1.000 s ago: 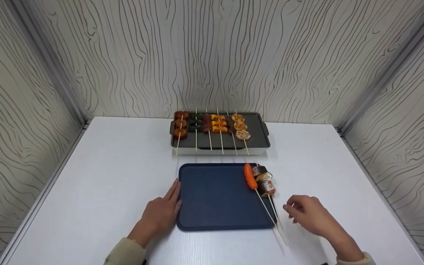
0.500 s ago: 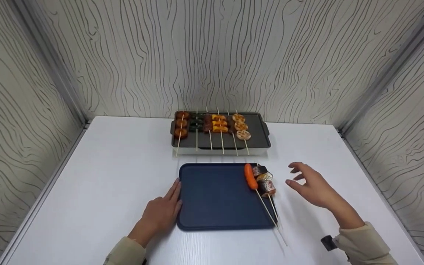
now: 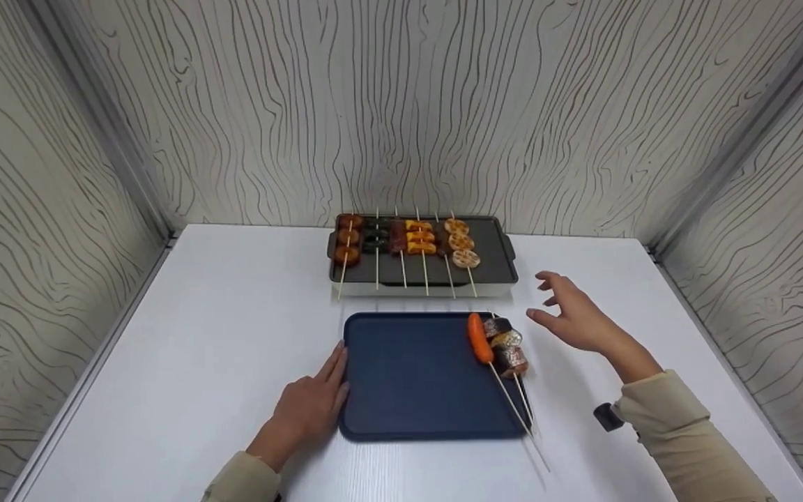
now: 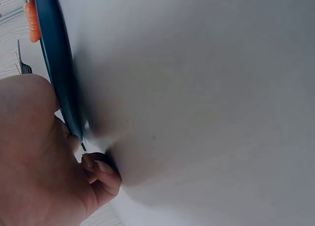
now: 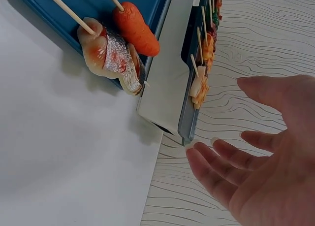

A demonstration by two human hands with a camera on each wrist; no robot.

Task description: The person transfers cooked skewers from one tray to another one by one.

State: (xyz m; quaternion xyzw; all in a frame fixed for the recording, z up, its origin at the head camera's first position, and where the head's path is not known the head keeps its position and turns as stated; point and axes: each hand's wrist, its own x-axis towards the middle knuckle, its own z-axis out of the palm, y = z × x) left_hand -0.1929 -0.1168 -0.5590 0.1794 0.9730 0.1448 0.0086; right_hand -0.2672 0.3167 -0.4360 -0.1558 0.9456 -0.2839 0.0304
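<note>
My left hand [image 3: 307,408] rests on the table against the left edge of a dark blue tray [image 3: 412,380], fingertips along its rim. On the tray's right side lies a skewered orange-red sausage [image 3: 479,338], its stick reaching past the front edge. Close beside it, a skewer of silvery-skinned fish pieces [image 3: 511,357] overlaps the tray's right rim. My right hand [image 3: 572,314] hangs in the air to the right of the fish skewer, holding nothing, fingers loosely spread and thumb apart. In the right wrist view, its fingertips overlap the near end of the griddle [image 5: 187,120].
Behind the tray, the black griddle [image 3: 493,244] carries several skewers: brown rounds [image 3: 347,256], dark green pieces [image 3: 376,240], yellow pieces [image 3: 421,237] and lotus root slices [image 3: 466,259]. Their sticks jut over its front edge. Wood-patterned panels [image 3: 401,104] enclose the white table [image 3: 248,293].
My right hand has moved forward, away from the front of the table beside the stick ends, and its fingers have spread. The left hand, tray and skewers stay put; the head view shifts slightly.
</note>
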